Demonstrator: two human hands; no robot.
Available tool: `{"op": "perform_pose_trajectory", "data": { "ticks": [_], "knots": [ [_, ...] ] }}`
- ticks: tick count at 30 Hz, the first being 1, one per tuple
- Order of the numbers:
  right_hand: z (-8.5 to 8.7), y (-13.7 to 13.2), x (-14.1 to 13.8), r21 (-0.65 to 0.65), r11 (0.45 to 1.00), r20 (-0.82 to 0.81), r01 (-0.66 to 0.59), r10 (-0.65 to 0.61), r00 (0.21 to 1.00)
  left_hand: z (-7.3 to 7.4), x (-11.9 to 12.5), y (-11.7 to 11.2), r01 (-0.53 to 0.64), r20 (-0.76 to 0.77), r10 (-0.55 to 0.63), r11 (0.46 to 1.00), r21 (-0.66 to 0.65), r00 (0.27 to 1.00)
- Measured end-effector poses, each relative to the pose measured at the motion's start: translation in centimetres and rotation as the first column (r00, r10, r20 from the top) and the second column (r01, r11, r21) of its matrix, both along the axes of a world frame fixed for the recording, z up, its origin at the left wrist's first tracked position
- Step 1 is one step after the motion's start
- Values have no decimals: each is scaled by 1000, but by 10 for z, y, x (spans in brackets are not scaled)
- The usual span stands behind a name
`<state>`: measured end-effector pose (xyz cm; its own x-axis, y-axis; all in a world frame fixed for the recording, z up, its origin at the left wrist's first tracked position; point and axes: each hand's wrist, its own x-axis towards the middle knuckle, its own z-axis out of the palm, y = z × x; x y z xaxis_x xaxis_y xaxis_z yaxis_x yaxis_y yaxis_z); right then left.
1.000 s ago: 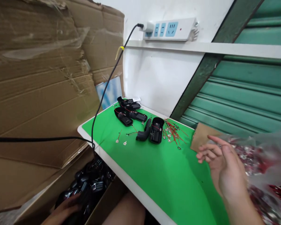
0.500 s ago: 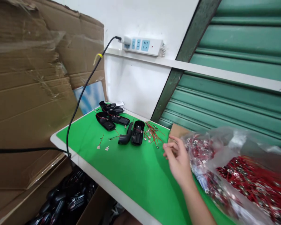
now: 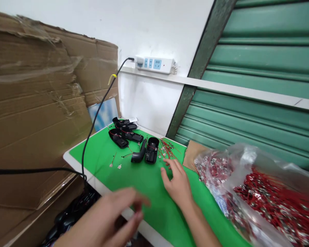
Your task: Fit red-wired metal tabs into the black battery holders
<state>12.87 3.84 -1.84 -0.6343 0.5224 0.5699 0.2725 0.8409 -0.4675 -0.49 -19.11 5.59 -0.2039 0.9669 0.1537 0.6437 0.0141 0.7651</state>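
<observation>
The thin red wires with small silver metal ends (image 3: 168,148) lie piled beside the hollow black plastic shell (image 3: 151,152). They look light and bendy, and might break if I tug, so a metal end seems the best place to pinch. My right hand (image 3: 176,181) is by the pile, thumb and fingers apart; I can't tell if it touches. My blurry left hand (image 3: 115,211) has a gap between finger and thumb, and I see nothing in it.
</observation>
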Motion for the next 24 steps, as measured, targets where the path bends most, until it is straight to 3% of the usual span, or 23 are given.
{"op": "perform_pose_trajectory", "data": {
  "ticks": [2, 4, 6, 8, 10, 13, 19, 24],
  "knots": [
    [2, 2, 2, 24, 999, -47, 21, -20, 999, 35, -13, 68, -37, -132, 62, 982, 185, 989],
    [4, 3, 4, 33, 998, -96, 51, -47, 994, 49, -32, 136, -79, -271, 138, 973, 217, 953],
    [6, 3, 6, 9, 997, -130, 74, -72, 989, 47, -51, 191, -91, -438, 90, 996, 18, 894],
    [8, 2, 7, -48, 995, -159, 92, -99, 982, 36, -65, 227, -99, -509, -23, 973, -210, 861],
    [10, 1, 8, -117, 987, -192, 111, -132, 972, 25, -73, 243, -116, -509, -65, 942, -316, 858],
    [14, 0, 8, -212, 970, -248, 123, -175, 953, 18, -79, 247, -133, -490, -67, 923, -360, 869],
    [18, 7, 14, -476, 877, -285, 67, -226, 931, 38, -91, 241, -5, -393, -155, 926, -377, 907],
    [18, 11, 17, -684, 728, -347, -44, -272, 897, 46, -73, 249, 46, -238, -97, 977, -209, 966]
  ]
}}
